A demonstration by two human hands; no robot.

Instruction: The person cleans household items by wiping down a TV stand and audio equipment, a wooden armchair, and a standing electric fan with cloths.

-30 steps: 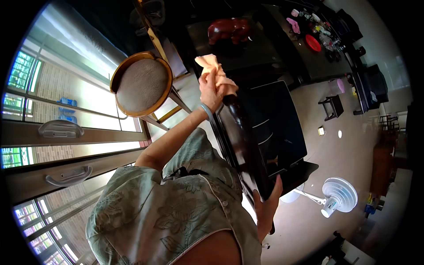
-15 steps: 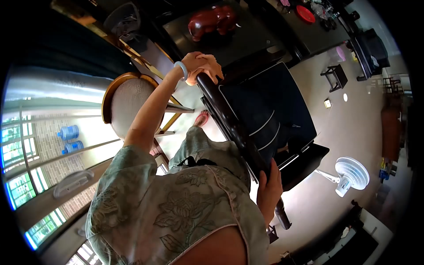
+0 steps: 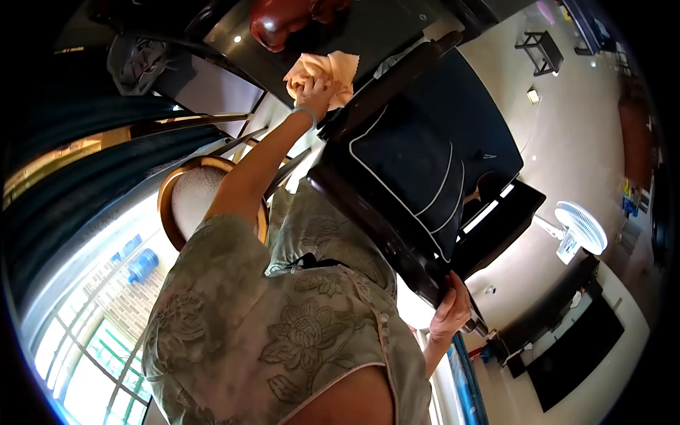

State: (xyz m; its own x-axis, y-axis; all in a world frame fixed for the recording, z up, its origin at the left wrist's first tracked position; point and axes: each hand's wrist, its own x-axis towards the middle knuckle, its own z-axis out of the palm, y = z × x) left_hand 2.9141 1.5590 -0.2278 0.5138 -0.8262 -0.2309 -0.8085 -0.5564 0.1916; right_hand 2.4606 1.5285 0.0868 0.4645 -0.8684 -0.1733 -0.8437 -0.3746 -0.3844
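Observation:
My left hand (image 3: 316,93), with a pale bracelet at the wrist, is closed on a bunched peach cloth (image 3: 341,69). The cloth lies against the near edge of a dark table (image 3: 386,35), beside the chair's far end. A dark wooden chair (image 3: 354,212) with a black cushion (image 3: 404,163) edged in white piping stands in front of my body. My right hand (image 3: 450,313) grips the near end of its armrest, thumb and fingers at the wood; part of the grip is hidden.
A red-brown elephant figurine (image 3: 280,25) stands on the dark table, just beyond the cloth. To the left is a round-backed padded chair (image 3: 198,198). A white fan (image 3: 581,228) and a small dark stool (image 3: 540,53) stand on the floor at the right.
My left hand has moved with the cloth from the chair's armrest end to the table edge, and the cloth is more spread out. My right hand remains at the armrest. The view has turned.

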